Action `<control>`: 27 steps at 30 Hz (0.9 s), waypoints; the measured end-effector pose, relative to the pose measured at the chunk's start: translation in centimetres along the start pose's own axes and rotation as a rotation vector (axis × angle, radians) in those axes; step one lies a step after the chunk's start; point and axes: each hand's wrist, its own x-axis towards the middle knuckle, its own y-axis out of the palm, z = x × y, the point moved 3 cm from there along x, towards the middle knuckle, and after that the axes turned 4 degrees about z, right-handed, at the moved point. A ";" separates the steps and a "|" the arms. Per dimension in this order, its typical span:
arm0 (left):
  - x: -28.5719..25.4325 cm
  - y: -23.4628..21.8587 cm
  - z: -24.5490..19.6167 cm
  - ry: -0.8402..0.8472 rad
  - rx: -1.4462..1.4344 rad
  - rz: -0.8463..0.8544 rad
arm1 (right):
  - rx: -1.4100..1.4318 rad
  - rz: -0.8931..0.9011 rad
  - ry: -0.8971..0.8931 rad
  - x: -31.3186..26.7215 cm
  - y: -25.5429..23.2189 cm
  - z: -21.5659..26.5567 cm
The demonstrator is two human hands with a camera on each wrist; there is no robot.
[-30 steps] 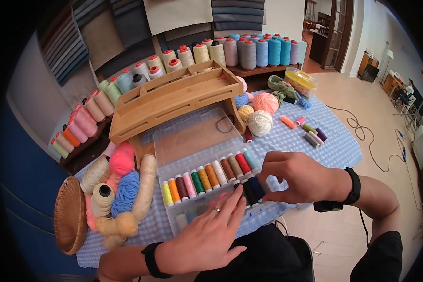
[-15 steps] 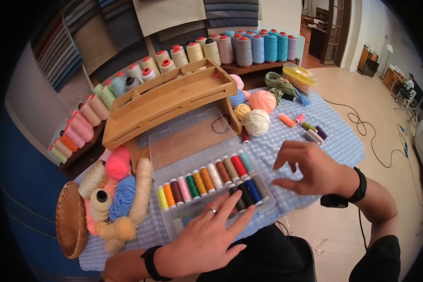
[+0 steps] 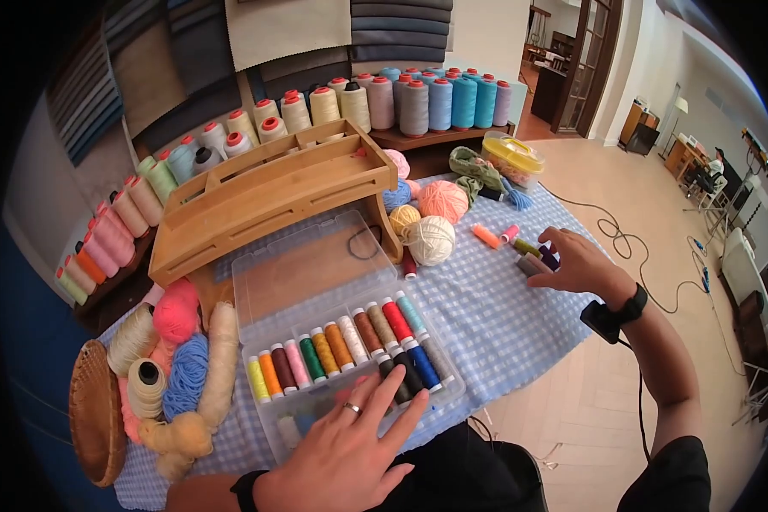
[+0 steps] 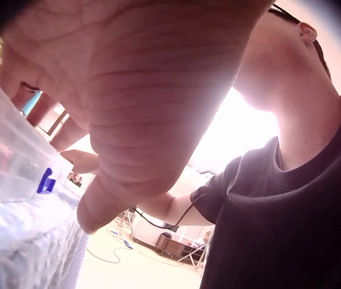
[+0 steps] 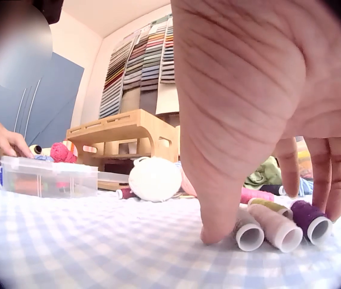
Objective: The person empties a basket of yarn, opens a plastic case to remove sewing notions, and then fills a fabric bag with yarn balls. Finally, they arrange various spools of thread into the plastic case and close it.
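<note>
My left hand (image 3: pixel 341 444) rests over the front of a clear plastic box (image 3: pixel 456 388), its spread fingertips on the dark thread spools (image 3: pixel 408 371). A row of coloured thread spools (image 3: pixel 320 350) fills the compartment behind. Over loose spools on the cloth, at the right, is my right hand (image 3: pixel 582 263). In the right wrist view its thumb is beside a grey spool (image 5: pixel 248 232) and its fingers extend down past a purple spool (image 5: pixel 310 218). A pale pink spool (image 5: pixel 277 227) lies between these two, with an olive spool (image 5: pixel 266 206) behind.
An orange spool (image 3: pixel 486 235) and a pink spool (image 3: pixel 509 232) lie farther back. Yarn balls (image 3: pixel 435 239) sit beside a wooden shelf (image 3: pixel 273 205). At left are yarn skeins (image 3: pixel 185 375) and a wicker basket (image 3: pixel 98 414). The box's lid (image 3: pixel 311 264) stands open behind it.
My right hand has left the box's right end, where a grey spool now lies in the front compartment, and moved right to the loose spools. The left hand has stayed on the box.
</note>
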 end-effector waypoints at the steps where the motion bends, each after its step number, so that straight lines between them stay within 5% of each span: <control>1: 0.0 0.0 0.0 0.000 0.001 -0.008 | -0.035 0.014 -0.026 0.3 0.3 0.1; 13: -0.4 -1.0 0.2 -0.028 0.008 -0.049 | -0.362 0.015 -0.016 0.8 2.0 2.0; 27: -2.5 -2.5 1.9 -0.080 0.068 -0.114 | -0.238 0.012 -0.014 1.1 0.1 2.2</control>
